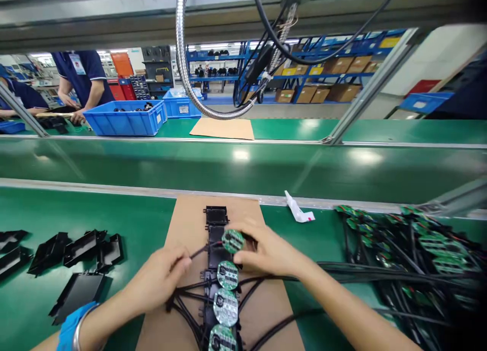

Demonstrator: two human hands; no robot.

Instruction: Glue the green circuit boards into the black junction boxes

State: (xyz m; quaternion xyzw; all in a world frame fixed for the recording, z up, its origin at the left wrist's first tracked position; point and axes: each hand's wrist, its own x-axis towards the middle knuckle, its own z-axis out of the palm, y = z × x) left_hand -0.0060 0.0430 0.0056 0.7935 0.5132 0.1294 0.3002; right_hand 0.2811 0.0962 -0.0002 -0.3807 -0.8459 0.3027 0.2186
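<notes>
My right hand (268, 245) grips a round green circuit board (233, 241) by its edge, above a row of black plastic housings (216, 215). Between the thumb and fingers of my left hand (164, 274) is a black cable (199, 251) that runs to this board. Nearer to me, several more round boards (225, 306) lie along the row, with black cables (190, 291) leading out to both sides. The housings stand in a line on a brown cardboard sheet (186, 215). My right fingers hide part of the held board's edge.
Loose black housings (81, 292) lie on the green table at left. A heap of cabled circuit boards (441, 249) covers the right. A crumpled white tube-like piece (299, 209) lies behind. A flexible metal conduit (182, 51) hangs overhead. A co-worker (81, 79) stands beyond a blue bin (125, 120).
</notes>
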